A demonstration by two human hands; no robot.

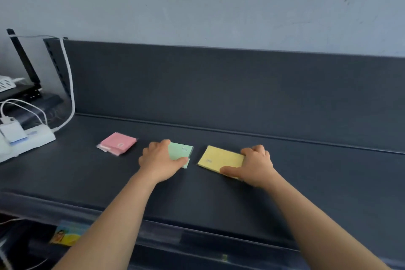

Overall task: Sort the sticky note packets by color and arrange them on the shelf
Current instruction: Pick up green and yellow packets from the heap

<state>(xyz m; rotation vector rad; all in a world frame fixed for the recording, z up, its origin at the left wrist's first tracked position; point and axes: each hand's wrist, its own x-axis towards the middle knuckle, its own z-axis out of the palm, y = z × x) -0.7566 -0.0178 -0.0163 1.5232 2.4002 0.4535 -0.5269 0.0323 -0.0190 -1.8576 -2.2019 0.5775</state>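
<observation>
Head view: green packets (180, 152) and yellow packets (220, 159) lie side by side on the shelf (219, 199), pink packets (118, 143) apart to their left. The left hand (156, 160) pinches the green ones from their left end, the right hand (255, 165) the yellow from their right, thumbs on the near edges.

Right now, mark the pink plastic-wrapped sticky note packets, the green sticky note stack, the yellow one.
pink plastic-wrapped sticky note packets (118, 142): head view, top packet's pink face.
green sticky note stack (180, 151): head view, uncovered top face.
yellow sticky note stack (219, 158): head view, top face centre.
</observation>
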